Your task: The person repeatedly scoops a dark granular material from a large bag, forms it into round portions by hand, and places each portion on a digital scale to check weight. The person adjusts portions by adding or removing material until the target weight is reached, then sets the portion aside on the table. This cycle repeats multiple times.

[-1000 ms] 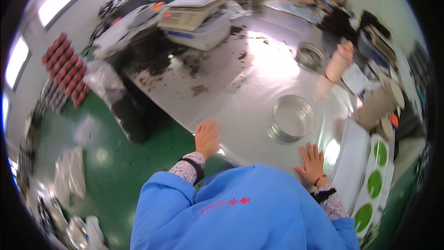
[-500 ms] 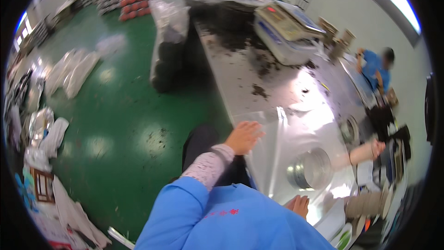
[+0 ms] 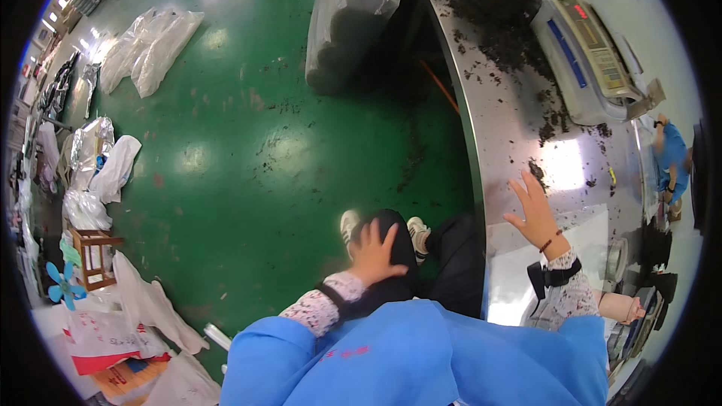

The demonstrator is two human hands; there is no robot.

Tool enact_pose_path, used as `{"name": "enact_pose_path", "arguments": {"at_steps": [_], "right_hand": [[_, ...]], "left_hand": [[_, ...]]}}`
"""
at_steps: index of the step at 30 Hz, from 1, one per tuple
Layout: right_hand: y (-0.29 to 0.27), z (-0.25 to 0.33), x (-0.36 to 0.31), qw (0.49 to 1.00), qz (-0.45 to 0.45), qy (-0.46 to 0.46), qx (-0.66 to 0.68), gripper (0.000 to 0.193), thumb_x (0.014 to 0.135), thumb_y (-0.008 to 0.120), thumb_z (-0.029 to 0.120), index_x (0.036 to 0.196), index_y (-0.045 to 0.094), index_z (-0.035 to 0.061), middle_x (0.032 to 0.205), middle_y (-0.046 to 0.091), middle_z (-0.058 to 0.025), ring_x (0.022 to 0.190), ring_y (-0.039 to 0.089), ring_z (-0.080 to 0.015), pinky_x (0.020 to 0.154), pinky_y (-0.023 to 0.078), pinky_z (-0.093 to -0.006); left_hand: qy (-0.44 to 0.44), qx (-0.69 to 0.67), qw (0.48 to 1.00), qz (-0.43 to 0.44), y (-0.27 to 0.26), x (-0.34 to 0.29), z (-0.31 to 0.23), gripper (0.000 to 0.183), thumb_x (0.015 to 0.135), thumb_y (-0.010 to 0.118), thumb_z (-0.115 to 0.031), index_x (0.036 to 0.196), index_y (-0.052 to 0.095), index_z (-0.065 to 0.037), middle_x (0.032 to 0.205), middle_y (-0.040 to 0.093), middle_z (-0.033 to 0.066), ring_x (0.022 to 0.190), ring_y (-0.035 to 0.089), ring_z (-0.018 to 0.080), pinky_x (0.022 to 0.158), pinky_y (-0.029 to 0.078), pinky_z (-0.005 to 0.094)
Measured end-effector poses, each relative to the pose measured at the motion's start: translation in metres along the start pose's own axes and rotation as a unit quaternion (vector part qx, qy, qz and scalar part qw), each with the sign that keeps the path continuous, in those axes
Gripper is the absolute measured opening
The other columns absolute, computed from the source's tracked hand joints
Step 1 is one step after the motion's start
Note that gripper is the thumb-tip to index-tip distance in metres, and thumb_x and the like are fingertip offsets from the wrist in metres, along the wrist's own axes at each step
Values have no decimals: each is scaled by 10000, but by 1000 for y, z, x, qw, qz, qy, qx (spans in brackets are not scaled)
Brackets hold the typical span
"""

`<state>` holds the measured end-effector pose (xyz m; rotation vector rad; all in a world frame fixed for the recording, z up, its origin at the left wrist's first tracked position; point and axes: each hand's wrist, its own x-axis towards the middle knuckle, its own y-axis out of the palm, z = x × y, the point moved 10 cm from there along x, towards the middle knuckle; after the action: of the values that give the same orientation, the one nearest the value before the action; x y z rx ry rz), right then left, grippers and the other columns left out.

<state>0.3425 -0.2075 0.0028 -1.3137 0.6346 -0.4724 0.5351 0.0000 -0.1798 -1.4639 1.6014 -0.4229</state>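
Observation:
My left hand (image 3: 378, 256) is open, its fingers spread, over my dark trouser leg (image 3: 391, 225); it holds nothing. My right hand (image 3: 535, 214) is also open, with fingers apart, over the metal worktable (image 3: 500, 158). Its fingertips are close to a small patch of dark crumbly flakes (image 3: 536, 171). Below that wrist, a clear plastic sheet (image 3: 590, 225) lies on the table, partly covered by my right forearm. Farther along the table stands a pale digital scale (image 3: 590, 68), with more dark flakes (image 3: 519, 22) scattered beside it.
Tall clear plastic bags with dark contents (image 3: 350, 37) stand on the green floor (image 3: 226, 203) by the table's left edge. At far left lie loose plastic bags (image 3: 150, 53), a small wooden stool (image 3: 92, 256) and a blue pinwheel (image 3: 64, 286). A person in blue (image 3: 669, 158) appears at right.
The view has swung left and down. My left hand has come off the plastic sheet to over my leg. My right hand has moved forward over the table, and the round clear-and-silver object is out of sight.

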Motion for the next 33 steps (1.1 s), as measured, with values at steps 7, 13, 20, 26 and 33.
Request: {"name": "enact_pose_path", "arguments": {"at_steps": [7,13,20,26,33], "right_hand": [[8,14,108,992,117,-28,-21,1013,550,858,317,1413,344,194,1495,195,-188,1343,227,-423,1010,330,-514],[6,9,121,985,160,-18,-66,1062,530,852,398,1429,317,219,1507,163,-186,1344,206,-412,947,335,-544],[-42,56,227,991,95,-57,70,481,768,697,245,1189,538,76,1284,466,-141,1185,443,-326,938,402,-432],[117,90,430,929,153,-56,331,378,855,589,269,1139,554,22,1072,594,-178,1026,547,-360,887,449,-419],[373,38,525,840,213,231,441,470,843,611,291,1209,549,3,1218,574,-218,1125,547,-362,971,433,-407]], "left_hand": [[-97,-43,968,227,27,10,48,1281,587,811,-529,1499,-40,-237,1463,18,379,1199,354,598,931,438,550],[-164,-63,939,297,1,32,45,1279,584,816,-515,1498,-31,-230,1456,49,389,1195,371,597,951,427,542],[-221,-56,905,358,-18,34,76,1293,580,756,-652,1502,-56,-247,1473,89,349,1228,382,541,982,417,500],[-248,-95,888,376,-35,46,118,1263,601,763,-625,1503,-7,-192,1433,154,381,1241,344,562,1004,382,528],[-295,-69,951,57,-163,140,231,1022,685,772,-460,1455,223,-72,1421,222,355,1295,296,484,1054,332,489]]}}
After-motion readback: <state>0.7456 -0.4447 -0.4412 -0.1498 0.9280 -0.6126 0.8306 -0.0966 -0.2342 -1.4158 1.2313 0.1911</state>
